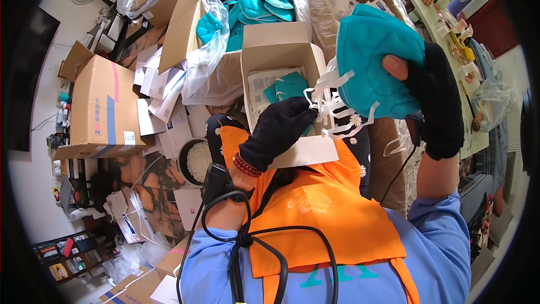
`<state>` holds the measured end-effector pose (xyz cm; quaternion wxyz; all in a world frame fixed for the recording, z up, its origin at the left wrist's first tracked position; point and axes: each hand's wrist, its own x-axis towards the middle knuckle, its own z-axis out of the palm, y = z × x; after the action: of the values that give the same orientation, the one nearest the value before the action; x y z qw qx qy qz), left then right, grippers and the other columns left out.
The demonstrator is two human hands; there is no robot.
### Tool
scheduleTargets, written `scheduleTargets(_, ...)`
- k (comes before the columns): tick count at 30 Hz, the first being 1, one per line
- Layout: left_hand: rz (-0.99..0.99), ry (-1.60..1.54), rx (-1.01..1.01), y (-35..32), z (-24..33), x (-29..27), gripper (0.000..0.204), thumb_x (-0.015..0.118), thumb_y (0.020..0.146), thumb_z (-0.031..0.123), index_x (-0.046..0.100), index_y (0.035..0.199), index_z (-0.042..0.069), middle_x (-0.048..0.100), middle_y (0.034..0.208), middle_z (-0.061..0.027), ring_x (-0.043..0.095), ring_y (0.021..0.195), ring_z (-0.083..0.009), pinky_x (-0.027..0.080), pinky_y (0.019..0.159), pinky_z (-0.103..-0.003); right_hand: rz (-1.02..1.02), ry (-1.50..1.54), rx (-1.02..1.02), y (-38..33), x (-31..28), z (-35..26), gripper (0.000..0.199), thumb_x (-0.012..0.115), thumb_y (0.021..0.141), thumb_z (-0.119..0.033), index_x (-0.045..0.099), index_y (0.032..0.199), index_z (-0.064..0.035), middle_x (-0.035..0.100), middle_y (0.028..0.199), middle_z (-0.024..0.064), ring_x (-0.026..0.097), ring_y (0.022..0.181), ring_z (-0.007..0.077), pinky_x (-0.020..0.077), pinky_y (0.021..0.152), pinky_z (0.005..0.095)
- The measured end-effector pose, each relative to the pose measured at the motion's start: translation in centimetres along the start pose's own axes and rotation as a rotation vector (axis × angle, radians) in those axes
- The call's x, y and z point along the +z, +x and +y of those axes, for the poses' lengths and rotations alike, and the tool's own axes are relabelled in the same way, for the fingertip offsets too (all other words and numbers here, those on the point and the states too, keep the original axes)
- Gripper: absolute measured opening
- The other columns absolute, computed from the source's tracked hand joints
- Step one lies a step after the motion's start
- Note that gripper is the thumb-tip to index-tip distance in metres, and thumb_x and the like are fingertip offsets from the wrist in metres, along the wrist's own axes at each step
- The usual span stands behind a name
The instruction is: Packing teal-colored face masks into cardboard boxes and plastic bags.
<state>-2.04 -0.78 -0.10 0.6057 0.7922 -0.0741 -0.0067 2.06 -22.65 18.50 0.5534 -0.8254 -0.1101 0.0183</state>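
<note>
My right hand [436, 93], in a black glove with a bare thumb tip, grips a stack of teal face masks [374, 62] raised at the right. White ear loops [332, 98] hang from the stack's left side. My left hand [284, 126], also black-gloved, has its fingers closed on those loops. Below it, a small open white box [315, 59] rests on my lap. Inside that box lie a teal mask [288, 85] and white printed packets [260, 85], partly hidden by my left hand.
Beyond the small box, a plastic-lined carton [225, 67] holds many teal masks [261, 5]. Another lined carton [320, 17] with white packets stands right of it. At left are a closed brown carton [93, 107], flattened white boxes [163, 79] and a bowl of white grains [197, 160]. Black cables [270, 231] cross my apron.
</note>
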Motion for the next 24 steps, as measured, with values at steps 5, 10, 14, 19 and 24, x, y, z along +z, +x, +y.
scheduleTargets(5, -0.116, 0.099, -0.025, 0.4, 0.9, -0.5, 0.037, 0.067, 0.086, 0.015, 0.06, 0.12, 0.002, 0.068, 0.103, -0.0126, 0.067, 0.095, -0.023, 0.052, 0.083, -0.033, 0.151, 0.035, 0.033, -0.3, 0.2, 0.2, 0.041, 0.08, 0.077, -0.032, 0.069, 0.101, -0.0013, 0.068, 0.086, 0.0046, 0.064, 0.077, 0.0105, 0.0507, 0.069, 0.0246)
scheduleTargets(10, 0.049, 0.238, 0.212, 0.3, -1.0, -0.3, 0.065, 0.067, 0.081, 0.011, 0.04, 0.14, 0.003, 0.053, 0.131, -0.0193, 0.056, 0.118, -0.0327, 0.045, 0.099, -0.038, 0.061, -0.025, 0.039, -0.1, -0.5, -0.1, 0.042, 0.08, 0.077, -0.033, 0.069, 0.1, -0.0001, 0.067, 0.084, 0.0039, 0.064, 0.077, 0.0102, 0.0505, 0.068, 0.0246)
scheduleTargets(14, -0.031, 0.199, 0.29, 0.5, -0.5, -0.3, 0.075, 0.07, 0.077, 0.01, 0.035, 0.143, 0.004, 0.045, 0.139, -0.0208, 0.046, 0.128, -0.037, 0.036, 0.109, -0.04, 0.032, -0.042, 0.049, -0.1, -0.7, 0.1, 0.043, 0.08, 0.077, -0.032, 0.067, 0.104, -0.0004, 0.066, 0.086, 0.0037, 0.063, 0.077, 0.0104, 0.0505, 0.068, 0.0249)
scheduleTargets(19, -0.094, 0.081, 0.117, 1.3, 1.1, 1.2, 0.06, 0.071, 0.079, 0.011, 0.048, 0.133, 0.003, 0.06, 0.122, -0.019, 0.058, 0.114, -0.0338, 0.045, 0.098, -0.038, 0.131, 0.009, 0.028, -0.5, -0.7, 1.1, 0.047, 0.08, 0.078, -0.03, 0.061, 0.111, -0.0025, 0.064, 0.092, 0.0043, 0.062, 0.081, 0.012, 0.0509, 0.071, 0.0263)
scheduleTargets(24, -0.254, -0.292, -0.012, 1.3, -0.6, 2.6, 0.04, 0.072, 0.085, 0.016, 0.061, 0.121, 0.002, 0.07, 0.102, -0.0107, 0.063, 0.093, -0.0182, 0.049, 0.086, -0.032, 0.121, 0.031, 0.021, 0.1, -2.7, 2.5, 0.047, 0.079, 0.079, -0.03, 0.06, 0.112, -0.0039, 0.064, 0.094, 0.0047, 0.062, 0.083, 0.0124, 0.051, 0.073, 0.0278)
